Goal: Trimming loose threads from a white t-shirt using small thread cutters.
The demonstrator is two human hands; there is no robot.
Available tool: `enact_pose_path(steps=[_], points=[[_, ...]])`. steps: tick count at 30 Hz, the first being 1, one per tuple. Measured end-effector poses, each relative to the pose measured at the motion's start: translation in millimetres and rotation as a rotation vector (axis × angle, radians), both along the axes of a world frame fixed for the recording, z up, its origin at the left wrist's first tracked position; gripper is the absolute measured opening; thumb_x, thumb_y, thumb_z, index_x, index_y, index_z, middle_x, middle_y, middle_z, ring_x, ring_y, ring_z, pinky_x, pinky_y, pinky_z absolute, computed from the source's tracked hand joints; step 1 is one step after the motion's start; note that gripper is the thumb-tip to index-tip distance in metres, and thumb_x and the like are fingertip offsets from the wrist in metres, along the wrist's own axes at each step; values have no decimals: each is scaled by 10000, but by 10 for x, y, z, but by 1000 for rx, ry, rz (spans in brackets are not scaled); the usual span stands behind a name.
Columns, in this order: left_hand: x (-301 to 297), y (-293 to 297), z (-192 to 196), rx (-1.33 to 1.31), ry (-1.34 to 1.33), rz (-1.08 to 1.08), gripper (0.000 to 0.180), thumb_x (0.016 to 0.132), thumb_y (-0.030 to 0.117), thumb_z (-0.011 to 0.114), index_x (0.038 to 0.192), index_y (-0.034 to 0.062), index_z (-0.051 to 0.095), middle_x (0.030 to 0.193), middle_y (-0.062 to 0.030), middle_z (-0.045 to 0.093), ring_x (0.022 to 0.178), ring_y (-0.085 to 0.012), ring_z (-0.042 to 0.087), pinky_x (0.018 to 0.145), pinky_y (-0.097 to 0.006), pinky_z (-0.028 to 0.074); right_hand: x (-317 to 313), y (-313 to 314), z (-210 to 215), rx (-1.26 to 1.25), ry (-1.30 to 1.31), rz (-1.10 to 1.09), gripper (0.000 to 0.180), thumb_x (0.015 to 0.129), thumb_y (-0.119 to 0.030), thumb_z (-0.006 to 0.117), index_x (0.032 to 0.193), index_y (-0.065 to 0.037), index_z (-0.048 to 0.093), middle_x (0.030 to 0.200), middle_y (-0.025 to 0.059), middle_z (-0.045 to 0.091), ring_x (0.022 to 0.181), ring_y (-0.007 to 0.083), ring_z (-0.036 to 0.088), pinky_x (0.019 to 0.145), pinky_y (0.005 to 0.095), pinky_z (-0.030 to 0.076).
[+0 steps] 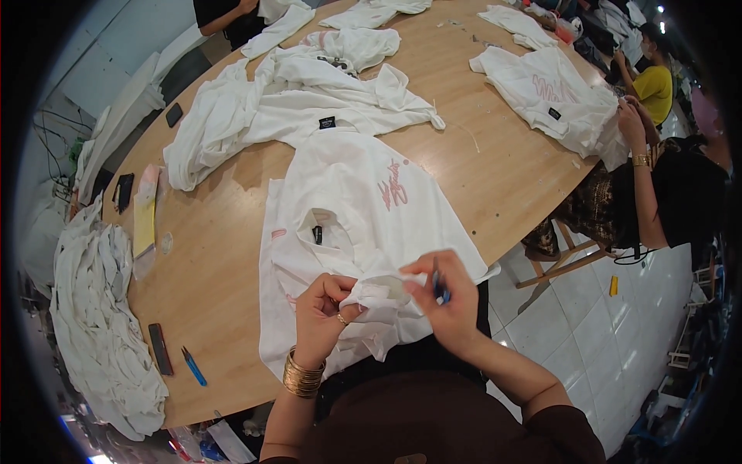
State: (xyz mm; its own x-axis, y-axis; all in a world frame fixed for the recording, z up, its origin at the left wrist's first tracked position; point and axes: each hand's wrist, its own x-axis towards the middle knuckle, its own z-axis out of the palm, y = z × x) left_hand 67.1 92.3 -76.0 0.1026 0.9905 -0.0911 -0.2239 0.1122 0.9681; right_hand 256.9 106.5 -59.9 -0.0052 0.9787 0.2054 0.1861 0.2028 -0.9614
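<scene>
A white shirt (363, 174) with pink lettering and a dark neck label lies spread before me, its lower part gathered up at the table edge. My left hand (323, 317), with a ring and gold bangles at the wrist, is closed on a bunched, opened-out part of it. Close by on the right, my right hand (450, 303) is closed around small blue thread snips (440, 283), mostly hidden by the fingers and slightly blurred. Its fingertips are at the edge of the bunched cloth; whether they touch it I cannot tell.
On the wooden table (224, 294) lie blue snips (193, 366), a dark narrow case (160, 349), a plastic packet (145, 213) and a phone (175, 115). White garments (93, 309) heap at left; more shirts (309, 97) lie beyond. At right, another person's hands (632, 124) hold a white shirt (553, 97).
</scene>
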Motion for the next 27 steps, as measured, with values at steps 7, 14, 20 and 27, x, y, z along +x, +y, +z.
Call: enact_pose_path(steps=[7,14,20,27], points=[[21,25,9,-10,-53,-15,245,711,-105,618,769,41,429,971,-113,585,883,-129,558,798,-264,460,-92,-19,-142,171,3,21,104,775,4,634,846,-31,568,841,39,532,611,94,442,538,215,359],[-10,43,-21,-146,-266,75,216,755,-44,593,751,75,413,855,-32,544,792,-92,506,756,-232,408,67,24,-66,59,85,38,134,802,-26,619,918,-34,552,854,57,541,647,122,476,550,221,387],[35,85,-1,-116,-175,151,184,758,-40,585,811,69,446,869,-26,538,839,-97,506,775,-240,413,-60,6,-217,65,-53,178,152,737,-19,694,878,-37,639,764,5,581,582,57,468,516,201,375],[78,172,330,486,802,-144,438,694,81,688,1081,88,482,1314,-111,437,1285,-277,310,1032,-405,269,3,39,-47,-399,143,301,143,781,-101,686,888,-20,636,695,-7,556,617,53,450,572,201,374]])
